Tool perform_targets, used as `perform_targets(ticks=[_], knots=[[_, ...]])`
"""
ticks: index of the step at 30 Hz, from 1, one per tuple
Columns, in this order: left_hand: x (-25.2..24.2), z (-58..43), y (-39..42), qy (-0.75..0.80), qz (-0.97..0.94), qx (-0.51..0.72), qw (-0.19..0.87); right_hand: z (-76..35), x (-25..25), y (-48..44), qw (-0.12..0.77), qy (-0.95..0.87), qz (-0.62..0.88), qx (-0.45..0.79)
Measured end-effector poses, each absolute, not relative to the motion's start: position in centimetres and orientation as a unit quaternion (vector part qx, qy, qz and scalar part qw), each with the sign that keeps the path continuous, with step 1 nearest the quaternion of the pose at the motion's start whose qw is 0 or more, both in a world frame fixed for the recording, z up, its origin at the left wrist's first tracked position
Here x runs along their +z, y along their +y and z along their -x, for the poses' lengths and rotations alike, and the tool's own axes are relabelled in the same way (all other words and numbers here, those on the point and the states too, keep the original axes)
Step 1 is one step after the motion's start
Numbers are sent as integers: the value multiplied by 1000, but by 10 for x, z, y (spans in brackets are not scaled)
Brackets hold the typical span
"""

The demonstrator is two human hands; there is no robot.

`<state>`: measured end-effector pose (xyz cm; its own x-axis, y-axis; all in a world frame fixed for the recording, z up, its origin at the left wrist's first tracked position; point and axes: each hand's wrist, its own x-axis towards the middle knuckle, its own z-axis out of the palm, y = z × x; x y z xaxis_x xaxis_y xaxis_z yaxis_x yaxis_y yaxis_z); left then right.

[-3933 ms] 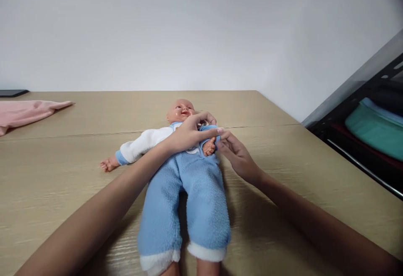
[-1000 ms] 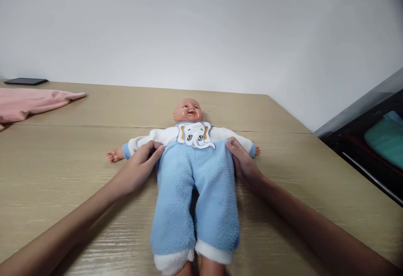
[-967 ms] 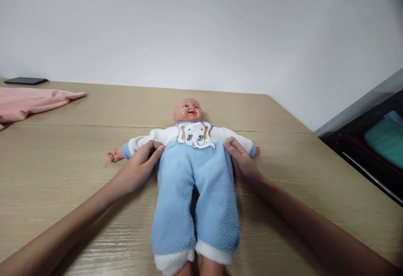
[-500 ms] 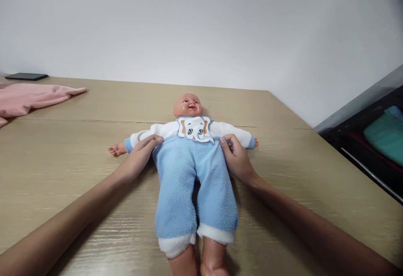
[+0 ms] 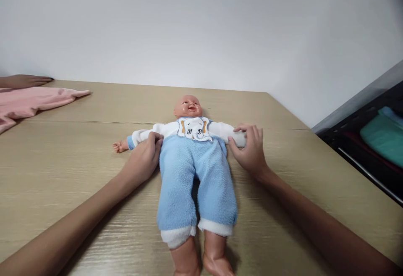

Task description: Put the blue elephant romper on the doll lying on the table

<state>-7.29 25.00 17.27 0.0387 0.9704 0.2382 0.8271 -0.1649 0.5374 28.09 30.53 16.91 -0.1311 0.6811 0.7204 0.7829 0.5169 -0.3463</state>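
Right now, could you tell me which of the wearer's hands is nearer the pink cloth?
Left: the left hand is at the side of the doll facing the pink cloth; the right hand is across the doll, at its farther sleeve.

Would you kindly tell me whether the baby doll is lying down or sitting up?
Lying on its back: the baby doll is stretched out on the table, elephant patch facing up.

And there's no lettering, number, label, brand or sign to be read anywhere in view!
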Motion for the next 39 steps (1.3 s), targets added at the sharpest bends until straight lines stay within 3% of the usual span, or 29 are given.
perform_targets(ticks=[6,9,12,16,18,22,25,29,32,39], knots=[[171,76,250,617,-750,236,34,-338,182,331,264,-868,418,-48],[173,79,250,616,-746,248,-49,-354,184,337,221,-876,429,-10],[185,75,248,579,-745,322,-80,-355,193,336,252,-864,435,-22],[216,38,253,461,-790,404,7,-332,219,319,320,-820,439,-180],[233,8,264,427,-826,367,34,-314,232,305,328,-809,428,-233],[251,-52,302,430,-855,289,-29,-286,242,281,341,-813,397,-255],[256,-74,327,434,-867,241,-56,-282,232,278,414,-785,386,-250],[259,-73,341,455,-818,350,-32,-288,214,288,561,-713,376,-191],[261,-63,342,490,-731,474,14,-287,203,291,611,-696,362,-110],[259,-44,352,466,-565,672,107,-269,185,282,510,-763,389,79]])
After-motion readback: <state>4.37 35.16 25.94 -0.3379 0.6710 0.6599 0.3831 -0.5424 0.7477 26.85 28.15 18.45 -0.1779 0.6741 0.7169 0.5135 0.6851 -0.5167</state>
